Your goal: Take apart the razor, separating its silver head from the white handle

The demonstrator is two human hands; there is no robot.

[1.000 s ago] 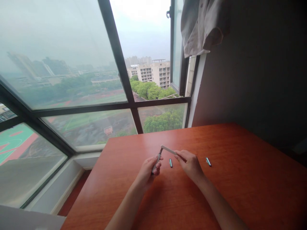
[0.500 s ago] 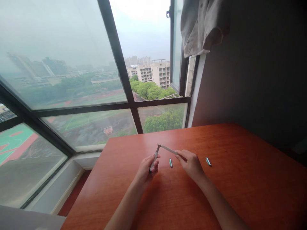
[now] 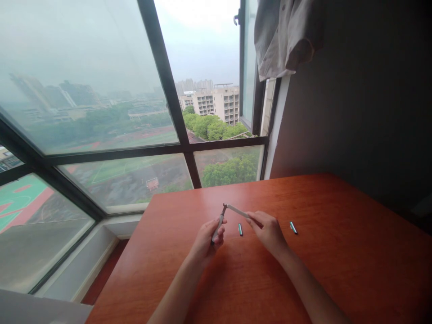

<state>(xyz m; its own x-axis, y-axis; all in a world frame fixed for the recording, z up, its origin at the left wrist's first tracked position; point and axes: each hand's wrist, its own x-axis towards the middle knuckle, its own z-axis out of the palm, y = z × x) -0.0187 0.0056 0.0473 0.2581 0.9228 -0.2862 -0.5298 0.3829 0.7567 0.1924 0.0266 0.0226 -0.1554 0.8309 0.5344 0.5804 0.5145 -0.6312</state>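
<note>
My left hand is closed around the pale grip of a razor handle, whose narrow dark neck points up and carries no blade. Pinched in my right hand is a slim white stick; its kind does not show. The stick slants up to the left, and its far end meets or nearly meets the top of the razor handle. Two small green, white and black pieces that look like razor cartridges lie on the table: one cartridge between my hands, another cartridge right of my right hand.
The reddish-brown wooden table spreads under both hands. Beyond its far edge stand dark-framed windows, one pane swung open. A grey garment hangs at the upper right before a dark wall.
The razor handle in my left hand has shifted very slightly to the right, bringing its top closer to the stick's end. My right hand and the cartridges stay in place.
</note>
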